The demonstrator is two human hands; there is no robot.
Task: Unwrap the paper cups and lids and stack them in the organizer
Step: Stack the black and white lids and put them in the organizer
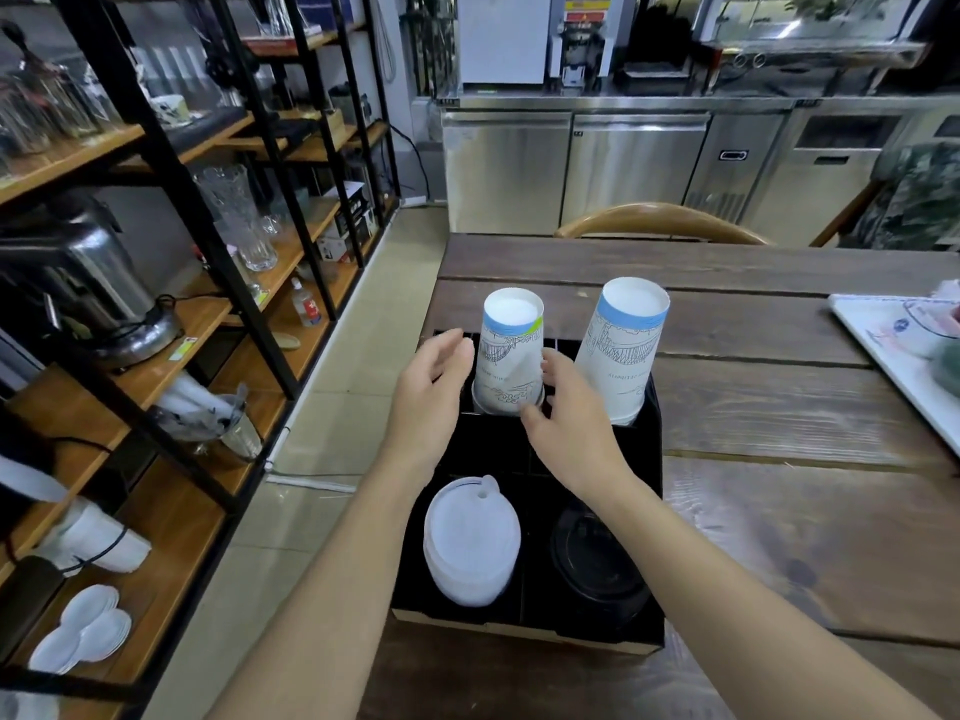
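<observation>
A black organizer [488, 444] sits at the left end of the wooden table. Two upside-down stacks of white paper cups with blue bands stand in its far compartments: a shorter left stack [511, 350] and a taller right stack [623, 350]. White lids [470, 543] fill the near left compartment and black lids [597, 558] the near right one. My left hand [434, 392] hovers open just left of the shorter stack. My right hand [561, 413] is open at that stack's right base, with fingertips at its rim.
A white tray [893, 345] with items lies at the table's right edge. A wooden chair back [660, 223] rises behind the table. Shelves [156, 304] with glassware, a kettle and cups stand at the left across a tiled aisle. Steel counters line the back.
</observation>
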